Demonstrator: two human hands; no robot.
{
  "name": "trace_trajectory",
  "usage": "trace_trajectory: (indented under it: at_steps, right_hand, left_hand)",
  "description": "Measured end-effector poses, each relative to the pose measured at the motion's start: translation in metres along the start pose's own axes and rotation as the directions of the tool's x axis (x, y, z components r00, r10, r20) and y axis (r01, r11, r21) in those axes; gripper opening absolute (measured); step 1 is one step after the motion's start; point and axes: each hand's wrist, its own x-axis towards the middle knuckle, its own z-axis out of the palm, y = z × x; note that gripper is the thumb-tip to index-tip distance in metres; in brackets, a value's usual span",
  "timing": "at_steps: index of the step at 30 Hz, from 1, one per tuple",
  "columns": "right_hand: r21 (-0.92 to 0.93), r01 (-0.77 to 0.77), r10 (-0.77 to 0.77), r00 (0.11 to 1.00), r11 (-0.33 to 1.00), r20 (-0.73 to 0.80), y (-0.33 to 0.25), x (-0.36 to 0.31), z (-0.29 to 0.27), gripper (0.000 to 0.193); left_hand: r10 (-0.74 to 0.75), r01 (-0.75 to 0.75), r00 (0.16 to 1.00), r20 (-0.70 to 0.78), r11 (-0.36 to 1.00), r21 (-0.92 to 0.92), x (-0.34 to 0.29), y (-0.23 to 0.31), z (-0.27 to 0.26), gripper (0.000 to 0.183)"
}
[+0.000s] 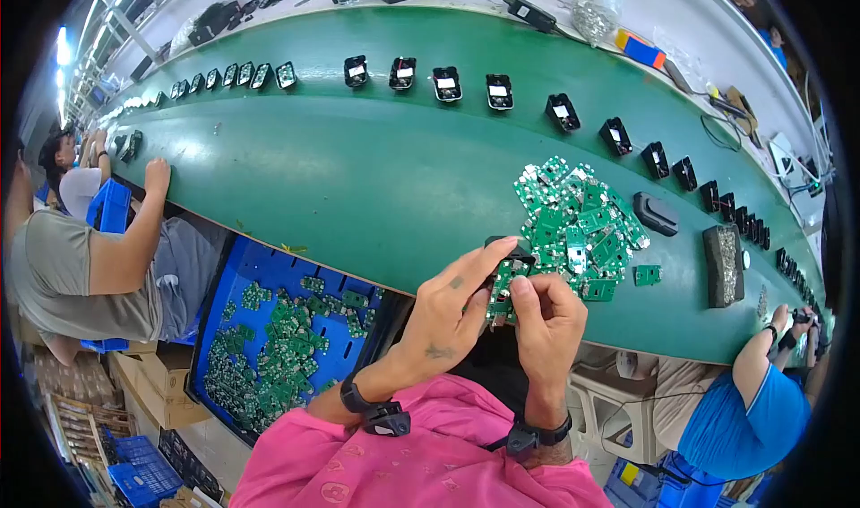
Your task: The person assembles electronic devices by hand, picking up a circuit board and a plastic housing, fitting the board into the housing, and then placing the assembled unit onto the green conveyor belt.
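Observation:
My left hand [448, 306] is closed around a small black plastic housing [511, 250] near the front edge of the bench. A green circuit board [503, 286] sits at the housing, partly covered by my fingers; how far in it lies cannot be made out. My right hand [546, 324] grips the board, its thumb pressed on the near side and its fingers curled. Just beyond both hands spreads a loose heap of green circuit boards [578, 226]. One single circuit board [647, 275] lies apart to the right of the heap.
A black housing [657, 213] and a dark open box of small metal parts [724, 266] stand right. Open black cases [499, 92] line the green bench [358, 176]. A blue tray [269, 266] of boards is lower left. Co-workers sit on both sides.

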Motion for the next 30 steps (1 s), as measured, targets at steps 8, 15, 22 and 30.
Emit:
trace_trajectory:
  at_steps: [8,15,22,30]
  right_hand:
    - [-0.111,0.013,-0.008,0.999,0.994,0.049,-0.003,0.008,-0.009,0.019]
    - [-0.147,0.07,-0.068,0.998,0.987,0.014,0.007,0.01,-0.008,0.019]
    - [0.271,-0.316,0.241,0.93,0.909,0.277,-0.003,0.017,-0.033,0.027]
    - [0.131,-0.205,0.159,0.941,0.97,0.298,-0.01,0.011,-0.029,0.029]
  left_hand:
    - [-0.1,0.105,0.992,0.082,0.992,-0.065,0.003,0.005,-0.002,0.055]
    - [-0.213,0.237,0.97,0.118,0.935,-0.264,0.004,0.005,-0.003,0.059]
    - [-0.217,0.257,0.954,0.207,0.947,-0.191,0.007,0.005,-0.005,0.062]
    - [0.094,-0.099,0.994,0.055,0.991,0.085,0.008,-0.003,0.006,0.056]
